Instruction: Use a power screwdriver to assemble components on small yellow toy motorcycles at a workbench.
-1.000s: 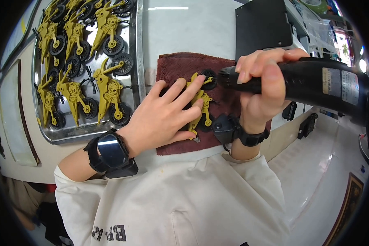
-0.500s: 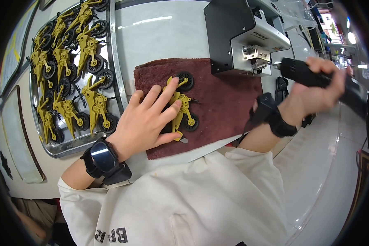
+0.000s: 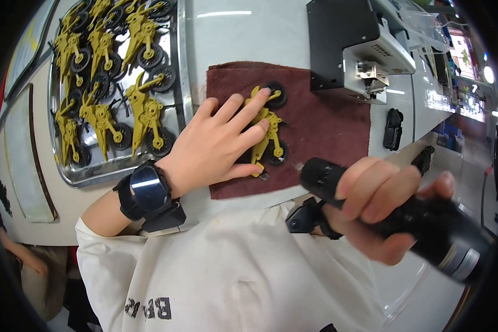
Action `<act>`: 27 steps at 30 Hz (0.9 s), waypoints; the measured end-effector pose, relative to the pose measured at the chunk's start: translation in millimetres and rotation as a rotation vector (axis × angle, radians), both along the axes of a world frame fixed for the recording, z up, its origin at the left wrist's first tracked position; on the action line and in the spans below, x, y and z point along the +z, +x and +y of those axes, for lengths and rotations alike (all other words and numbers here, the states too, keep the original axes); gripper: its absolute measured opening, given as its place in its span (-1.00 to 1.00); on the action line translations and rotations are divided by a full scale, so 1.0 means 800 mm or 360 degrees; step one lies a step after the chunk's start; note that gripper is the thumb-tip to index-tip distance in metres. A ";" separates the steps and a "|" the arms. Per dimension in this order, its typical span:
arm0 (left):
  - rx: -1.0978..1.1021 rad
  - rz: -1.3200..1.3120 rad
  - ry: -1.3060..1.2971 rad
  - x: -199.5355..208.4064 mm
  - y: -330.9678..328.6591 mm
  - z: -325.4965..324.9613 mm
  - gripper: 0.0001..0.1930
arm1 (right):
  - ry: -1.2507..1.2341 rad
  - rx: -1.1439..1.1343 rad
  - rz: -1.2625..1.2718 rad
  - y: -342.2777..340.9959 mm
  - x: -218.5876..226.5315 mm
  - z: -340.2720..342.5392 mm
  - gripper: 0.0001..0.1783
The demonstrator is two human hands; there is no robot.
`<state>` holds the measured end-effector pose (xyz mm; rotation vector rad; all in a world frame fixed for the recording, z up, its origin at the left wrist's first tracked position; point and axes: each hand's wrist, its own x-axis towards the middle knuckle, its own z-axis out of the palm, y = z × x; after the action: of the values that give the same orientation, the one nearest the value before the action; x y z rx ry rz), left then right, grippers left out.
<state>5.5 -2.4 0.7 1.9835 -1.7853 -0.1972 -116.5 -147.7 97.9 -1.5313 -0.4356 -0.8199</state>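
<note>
White bench (image 3: pixel 249 39) bears tray (image 3: pixel 178 83), maroon cloth (image 3: pixel 326 127), black machine (image 3: pixel 337 44).

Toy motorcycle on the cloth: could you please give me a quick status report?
Left hand flat on toy motorcycle, pinning it to red cloth. Right hand grips black power screwdriver, off the toy. Nothing between.

Looks like a toy assembly workshop: shiny metal tray (image 3: pixel 178 83) of yellow plastic toy motorcycles (image 3: pixel 144 110) far left, boxy black machine (image 3: pixel 343 50) far right.
</note>
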 end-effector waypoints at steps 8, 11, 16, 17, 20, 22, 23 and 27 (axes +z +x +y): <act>0.0045 0.0085 -0.0024 -0.002 -0.001 0.003 -0.29 | -0.0016 -0.0314 -0.0024 0.011 -0.020 0.012 -0.38; 0.0010 0.0091 -0.0019 -0.003 0.000 -0.002 -0.29 | 0.0032 -0.0454 0.0083 0.022 -0.025 -0.001 -0.43; 0.0038 0.0103 -0.0032 -0.008 -0.003 0.005 -0.29 | -0.0068 -0.0657 0.0308 0.042 -0.042 -0.001 -0.46; 0.0046 0.0107 -0.0025 -0.006 -0.002 0.006 -0.29 | -0.0040 -0.0658 0.0328 0.045 -0.043 0.002 -0.48; 0.0037 0.0104 -0.0026 -0.007 0.001 0.002 -0.29 | 0.0027 -0.0548 0.0322 0.055 -0.049 -0.002 -0.53; 0.0017 0.0103 -0.0026 -0.009 0.000 0.002 -0.29 | 0.0393 -0.0437 0.0211 0.054 -0.050 -0.003 -0.45; 0.0016 0.0089 -0.0023 -0.008 0.001 0.002 -0.28 | 0.0421 -0.0381 0.0185 0.056 -0.054 -0.005 -0.45; 0.0035 0.0073 0.0001 -0.006 0.001 0.002 -0.26 | 0.0427 -0.0304 0.0180 0.055 -0.057 -0.006 -0.44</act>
<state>6.2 -0.6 -4.2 1.9820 -1.7344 -0.2339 -72.4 -152.6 52.7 -1.3731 -0.0917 -0.8953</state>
